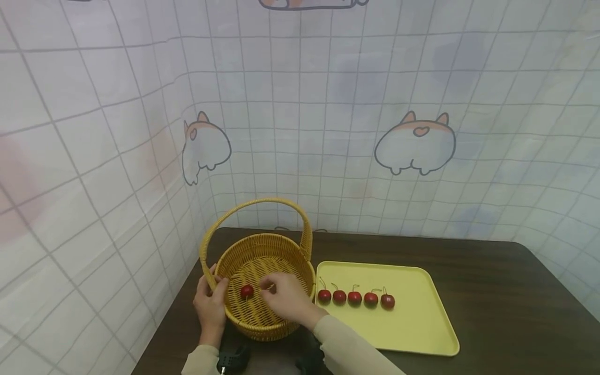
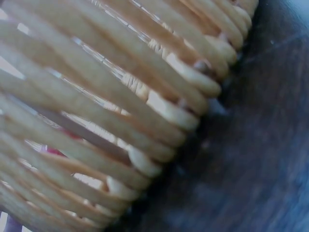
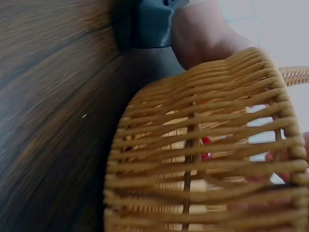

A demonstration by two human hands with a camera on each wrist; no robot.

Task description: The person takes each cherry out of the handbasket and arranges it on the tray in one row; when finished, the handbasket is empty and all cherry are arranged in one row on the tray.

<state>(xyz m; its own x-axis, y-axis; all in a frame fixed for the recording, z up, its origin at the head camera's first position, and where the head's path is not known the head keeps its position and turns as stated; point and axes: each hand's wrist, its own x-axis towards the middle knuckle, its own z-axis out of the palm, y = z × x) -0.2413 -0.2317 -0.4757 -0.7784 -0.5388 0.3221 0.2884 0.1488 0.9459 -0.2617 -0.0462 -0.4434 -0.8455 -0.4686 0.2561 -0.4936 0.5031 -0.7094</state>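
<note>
The left hand [image 1: 211,307] holds the left side of a yellow wicker basket [image 1: 264,334], its thumb at the rim near the base of the handle. Over the basket's interior is the right hand [image 1: 288,298], fingers loosely bent and thumb apart from the index finger; no fruit shows between them. A red cherry [image 1: 246,291] lies on the basket floor, left of the right fingertips. The left wrist view is filled by the woven wall [image 2: 111,96]. Through the weave [image 3: 203,121] in the right wrist view, a bit of red shows.
Right of the basket lies a yellow tray [image 1: 403,333] bearing a row of several cherries [image 1: 354,298] with stems. Both stand on a dark wooden table [image 1: 497,291]. A patterned curtain [image 1: 319,130] hangs behind and to the left. Dark straps [image 1: 233,359] sit near the wrists.
</note>
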